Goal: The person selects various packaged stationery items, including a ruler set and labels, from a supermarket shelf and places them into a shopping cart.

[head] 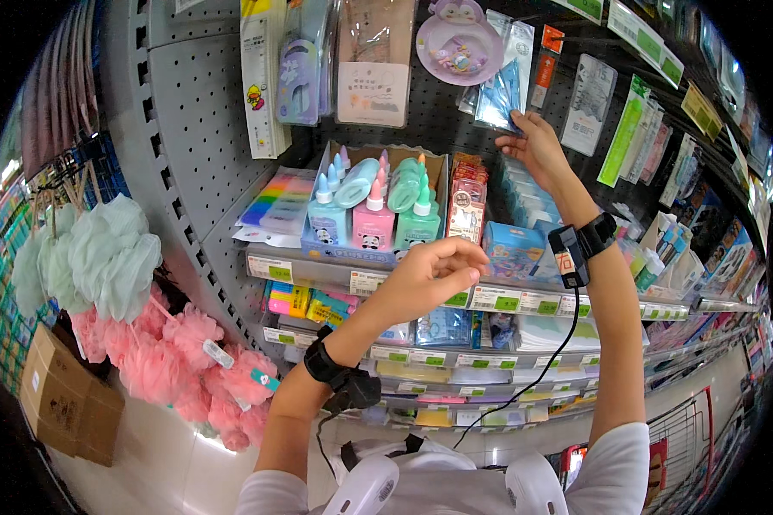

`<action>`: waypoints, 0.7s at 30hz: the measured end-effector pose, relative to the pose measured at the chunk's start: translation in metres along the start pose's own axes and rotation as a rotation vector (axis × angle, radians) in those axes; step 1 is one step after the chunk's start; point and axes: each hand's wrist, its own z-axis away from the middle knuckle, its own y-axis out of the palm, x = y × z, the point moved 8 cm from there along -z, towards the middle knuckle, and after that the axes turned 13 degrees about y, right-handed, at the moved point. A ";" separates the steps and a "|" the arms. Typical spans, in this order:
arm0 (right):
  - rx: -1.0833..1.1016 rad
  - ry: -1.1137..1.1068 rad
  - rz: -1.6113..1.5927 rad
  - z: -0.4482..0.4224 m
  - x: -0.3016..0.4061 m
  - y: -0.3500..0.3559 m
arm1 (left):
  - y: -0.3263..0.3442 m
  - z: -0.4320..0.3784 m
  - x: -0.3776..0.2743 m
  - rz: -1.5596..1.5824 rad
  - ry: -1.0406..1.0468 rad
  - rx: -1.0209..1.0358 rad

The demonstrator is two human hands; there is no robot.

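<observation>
My right hand [536, 145] pinches the lower right corner of a clear packet of blue set squares [501, 93], which hangs against the dark pegboard. Beside that packet is a round purple monkey-shaped pack [458, 45]. My left hand [435, 280] hovers in front of the shelf edge, empty, its fingers loosely curled and the thumb apart. Close behind it stands a cardboard display box [335, 252] of blue, pink and green panda bottles [372, 225]. Red-and-white packs [467, 209] and a blue carton [514, 248] sit just to the right.
Mesh bath puffs, pale green [106, 251] and pink [161, 360], hang at the left above a brown carton [71, 399]. Rulers [264, 84] hang at upper left. Price-tag rails [502, 299] edge the shelves. A wire shopping cart [683, 444] stands at lower right.
</observation>
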 end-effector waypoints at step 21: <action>-0.048 -0.121 0.055 0.067 0.029 -0.001 | 0.009 -0.061 -0.026 -0.050 0.185 -0.047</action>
